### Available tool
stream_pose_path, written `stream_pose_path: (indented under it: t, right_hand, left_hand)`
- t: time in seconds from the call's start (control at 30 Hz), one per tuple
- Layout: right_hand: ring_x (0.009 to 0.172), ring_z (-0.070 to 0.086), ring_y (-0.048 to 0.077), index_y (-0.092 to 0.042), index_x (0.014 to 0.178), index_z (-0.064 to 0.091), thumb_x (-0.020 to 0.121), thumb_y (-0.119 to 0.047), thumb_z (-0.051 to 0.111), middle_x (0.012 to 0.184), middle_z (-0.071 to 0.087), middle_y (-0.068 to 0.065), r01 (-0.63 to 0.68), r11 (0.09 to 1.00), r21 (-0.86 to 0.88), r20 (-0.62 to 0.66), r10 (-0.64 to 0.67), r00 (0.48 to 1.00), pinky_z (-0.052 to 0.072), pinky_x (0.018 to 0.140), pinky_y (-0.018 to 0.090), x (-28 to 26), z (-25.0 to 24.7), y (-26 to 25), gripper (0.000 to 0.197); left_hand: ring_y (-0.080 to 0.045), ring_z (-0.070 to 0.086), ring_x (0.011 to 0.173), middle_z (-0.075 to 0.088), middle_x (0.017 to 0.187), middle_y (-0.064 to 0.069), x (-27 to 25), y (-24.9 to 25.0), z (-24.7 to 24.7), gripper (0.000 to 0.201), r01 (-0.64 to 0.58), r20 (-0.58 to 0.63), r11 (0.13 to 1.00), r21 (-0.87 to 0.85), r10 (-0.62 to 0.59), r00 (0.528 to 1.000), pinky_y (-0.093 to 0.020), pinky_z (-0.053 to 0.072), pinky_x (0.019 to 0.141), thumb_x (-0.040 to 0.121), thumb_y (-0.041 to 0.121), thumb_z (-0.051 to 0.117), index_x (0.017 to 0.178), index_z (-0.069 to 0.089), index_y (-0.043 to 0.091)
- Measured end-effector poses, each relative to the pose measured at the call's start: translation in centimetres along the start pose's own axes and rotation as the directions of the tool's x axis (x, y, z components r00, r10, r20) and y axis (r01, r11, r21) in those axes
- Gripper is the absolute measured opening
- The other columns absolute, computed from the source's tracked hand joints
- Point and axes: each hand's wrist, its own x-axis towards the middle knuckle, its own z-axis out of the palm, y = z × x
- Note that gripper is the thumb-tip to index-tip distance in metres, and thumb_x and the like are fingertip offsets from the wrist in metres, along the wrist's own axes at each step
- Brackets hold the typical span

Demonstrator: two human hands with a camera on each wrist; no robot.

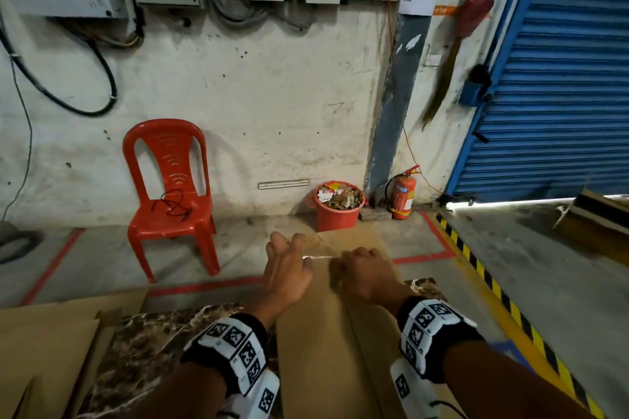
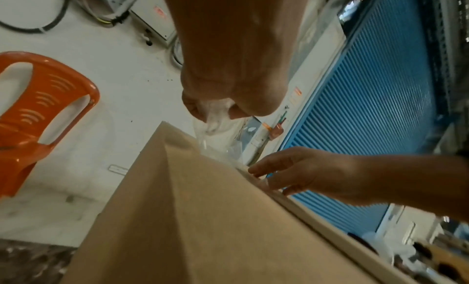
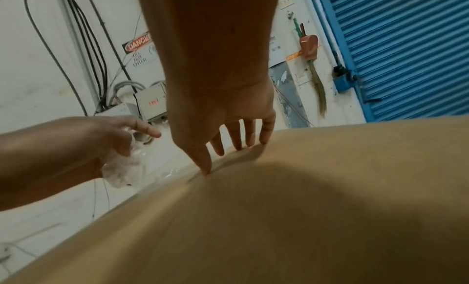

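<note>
Clear film (image 1: 320,257) pinched by left hand (image 1: 287,269), right hand (image 1: 366,274) spread on cardboard box (image 1: 316,333) atop marbled tabletop (image 1: 143,343), red chair (image 1: 170,187) beyond

Two bare forearms without sleeves, bare hands, a black wristband on the left wrist (image 1: 235,347) and on the right wrist (image 1: 432,330), white square tiles with black coded markers, a thin black cord

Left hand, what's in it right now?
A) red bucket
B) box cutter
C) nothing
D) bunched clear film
D: the left hand pinches a bunched strip of clear film that stretches down to the edge of the cardboard box, while the right hand rests straight fingers on that edge.
</note>
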Motion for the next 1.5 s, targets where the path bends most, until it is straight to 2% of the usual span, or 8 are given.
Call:
stream_pose_path:
  t: [0.17,0.33,0.53,0.83,0.97,1.1,1.33,1.5]
  right_hand:
    - [0.122,0.039,0.031,-0.026,0.129,0.05,0.081,-0.05,0.065,0.127,0.046,0.005,0.081,0.997,-0.01,0.104,-0.08,0.991,0.038,0.1,0.054,1.3,-2.9,1.7,0.055]
    - [0.147,-0.009,0.042,-0.029,0.156,0.011,0.078,-0.06,0.071,0.164,-0.005,0.002,0.024,0.999,0.044,0.236,-0.034,0.971,0.017,0.113,0.067,2.8,-2.1,3.4,0.103]
    - [0.147,-0.016,0.041,-0.034,0.156,0.002,0.076,-0.064,0.07,0.164,-0.013,0.001,0.041,0.996,0.073,0.214,-0.056,0.975,0.024,0.111,0.065,3.0,-0.8,4.2,0.109]
    - [0.146,-0.02,0.041,-0.034,0.156,0.004,0.074,-0.063,0.073,0.164,-0.014,0.002,0.039,0.994,0.105,0.231,-0.063,0.971,0.025,0.111,0.065,2.6,-1.4,4.3,0.111]
    - [0.145,-0.024,0.042,-0.033,0.156,0.001,0.075,-0.062,0.072,0.163,-0.018,0.003,0.04,0.992,0.116,0.233,-0.066,0.97,0.023,0.111,0.066,2.5,-1.3,4.4,0.112]
    - [0.144,-0.027,0.043,-0.031,0.156,-0.002,0.076,-0.065,0.07,0.163,-0.019,0.007,0.051,0.994,0.092,0.244,-0.073,0.967,0.02,0.113,0.069,2.7,-1.0,4.5,0.113]
    - [0.145,-0.024,0.042,-0.034,0.156,0.001,0.075,-0.064,0.072,0.163,-0.019,0.0,0.05,0.99,0.133,0.218,-0.078,0.973,0.029,0.109,0.067,2.9,-0.6,4.9,0.112]
    - [0.147,-0.011,0.043,-0.031,0.153,0.019,0.076,-0.053,0.071,0.163,-0.001,0.003,0.045,0.973,0.225,0.273,-0.107,0.956,0.015,0.111,0.071,2.5,-2.5,4.8,0.096]
  left_hand:
    - [-0.029,0.038,0.111,0.032,0.126,-0.01,2.8,-0.4,2.6,0.06,-0.148,0.178,0.919,0.364,0.088,0.98,-0.038,0.039,0.094,0.083,0.06,0.052,0.136,0.039,0.034]
    - [-0.03,0.051,0.102,0.043,0.117,-0.01,6.2,-0.6,2.9,0.018,-0.131,0.117,0.935,0.33,0.097,0.988,-0.045,0.051,0.083,0.093,0.021,0.05,0.109,0.059,0.024]
    - [-0.041,0.057,0.087,0.043,0.112,-0.021,13.2,-1.8,1.7,0.015,0.06,-0.124,0.996,0.067,-0.051,0.991,-0.045,0.053,0.082,0.093,0.011,0.049,0.104,0.059,0.008]
    - [-0.042,0.028,0.141,0.024,0.157,-0.02,18.4,-4.7,8.1,0.092,0.351,0.439,0.93,0.112,-0.363,0.822,-0.05,0.026,0.115,0.067,0.086,0.051,0.132,0.055,0.021]
    - [-0.038,0.053,0.117,0.059,0.121,-0.022,18.7,-4.1,6.9,0.029,0.323,0.133,0.946,-0.008,-0.32,0.938,-0.036,0.046,0.093,0.088,0.019,0.063,0.113,0.061,0.005]
    - [-0.04,0.057,0.1,0.056,0.112,-0.024,18.6,-4.8,4.5,0.03,0.355,-0.166,0.934,-0.033,-0.356,0.92,-0.033,0.041,0.073,0.091,0.013,0.056,0.12,0.049,0.009]
    - [-0.042,0.055,0.102,0.045,0.125,-0.027,16.9,-4.4,1.1,0.062,0.422,-0.361,0.864,-0.273,-0.499,0.788,-0.043,0.05,0.083,0.079,0.014,0.074,0.125,0.033,0.01]
    - [-0.03,0.067,0.078,0.058,0.105,-0.017,14.3,-1.9,-0.3,0.042,0.24,-0.287,0.836,-0.494,-0.418,0.862,-0.031,0.055,0.05,0.082,0.013,0.076,0.109,0.043,0.012]
